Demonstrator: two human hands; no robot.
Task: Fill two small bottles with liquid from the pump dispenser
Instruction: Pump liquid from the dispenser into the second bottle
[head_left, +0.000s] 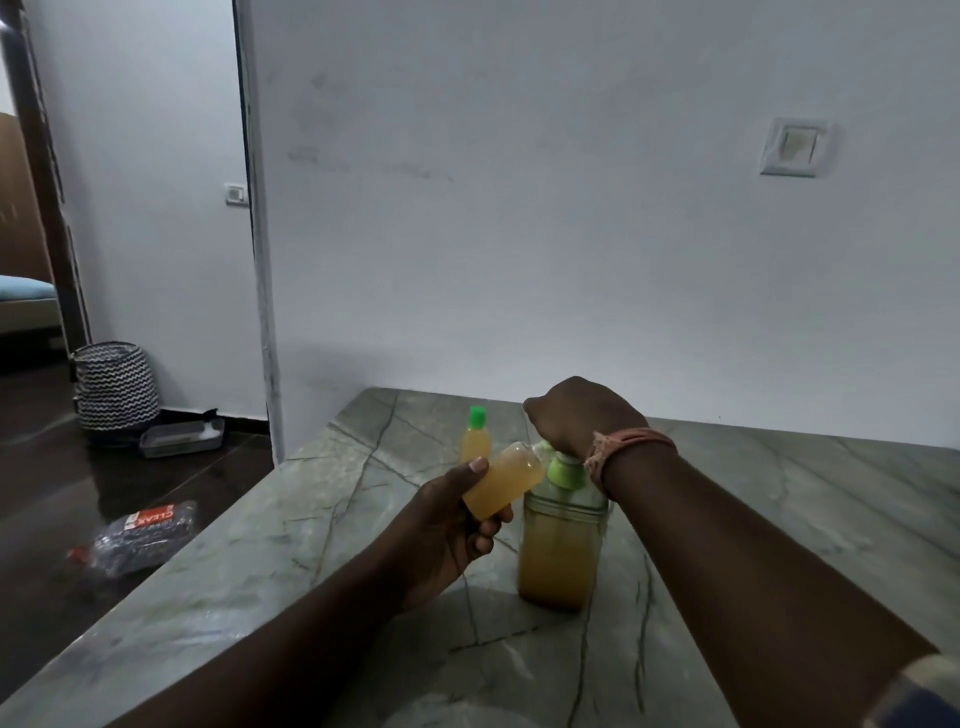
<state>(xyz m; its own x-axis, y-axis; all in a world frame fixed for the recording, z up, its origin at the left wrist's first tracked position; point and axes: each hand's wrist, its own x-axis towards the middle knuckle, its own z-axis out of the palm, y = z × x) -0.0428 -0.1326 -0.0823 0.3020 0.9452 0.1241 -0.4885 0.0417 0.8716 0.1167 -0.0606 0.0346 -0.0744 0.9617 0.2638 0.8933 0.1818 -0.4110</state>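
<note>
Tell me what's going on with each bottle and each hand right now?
Capped small bottle: upright on the table, green cap on, holds yellow liquid.
Open small bottle: tilted, no cap, nearly full, mouth toward the pump.
Pump dispenser: upright, mostly full of yellow liquid.
Left hand: grips the open small bottle.
Right hand: rests on the pump's head; its fingers are hidden.

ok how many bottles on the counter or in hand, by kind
small bottles: 2, one capped green on the counter, one held tilted in the left hand
pump dispenser: 1, right hand on its pump
total: 3
</note>
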